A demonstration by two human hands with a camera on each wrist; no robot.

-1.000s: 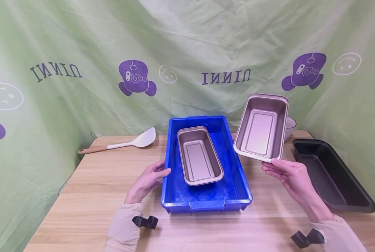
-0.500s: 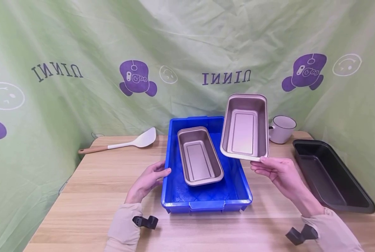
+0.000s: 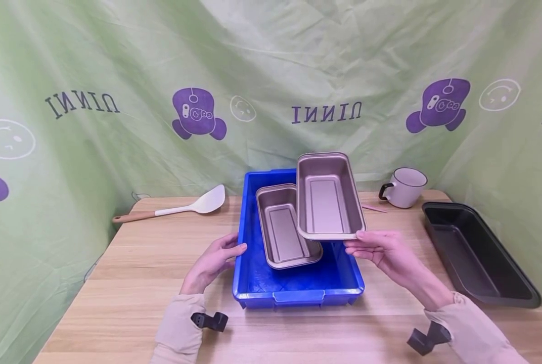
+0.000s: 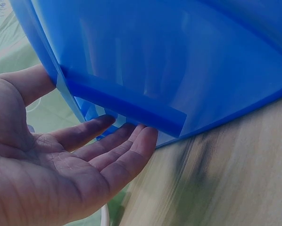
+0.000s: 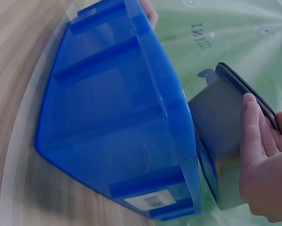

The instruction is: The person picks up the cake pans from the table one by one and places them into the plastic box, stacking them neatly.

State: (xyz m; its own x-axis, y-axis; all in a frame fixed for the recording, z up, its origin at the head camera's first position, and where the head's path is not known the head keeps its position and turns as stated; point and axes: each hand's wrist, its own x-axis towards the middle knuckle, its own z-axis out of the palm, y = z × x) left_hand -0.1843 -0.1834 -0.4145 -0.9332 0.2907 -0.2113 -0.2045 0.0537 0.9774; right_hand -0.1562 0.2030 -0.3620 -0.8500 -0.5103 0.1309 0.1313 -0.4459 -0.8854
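Note:
My right hand [image 3: 380,250] pinches the near rim of a champagne-coloured loaf pan [image 3: 327,199], thumb on the rim and fingers beneath it. That pan is raised and tilted over the right part of a blue plastic bin [image 3: 298,298]. A second, narrower loaf pan [image 3: 282,227] of the same colour lies in the bin, its right side partly covered by the held one. At the bin's left side is my left hand [image 3: 212,260]; in the left wrist view its thumb [image 4: 35,84] hooks over the rim and its fingers [image 4: 131,155] curl against the outer wall.
A black loaf pan [image 3: 476,258] lies on the right of the wooden table [image 3: 139,283]. Behind it stands a white mug [image 3: 408,188] with a dark handle. On the far left is a white spatula [image 3: 207,200] with a wooden handle. A printed curtain [image 3: 271,65] hangs behind.
My right hand has brought the held loaf pan leftward and lower, from beside the bin to over it. This uncovered the mug. My left hand has stayed on the bin.

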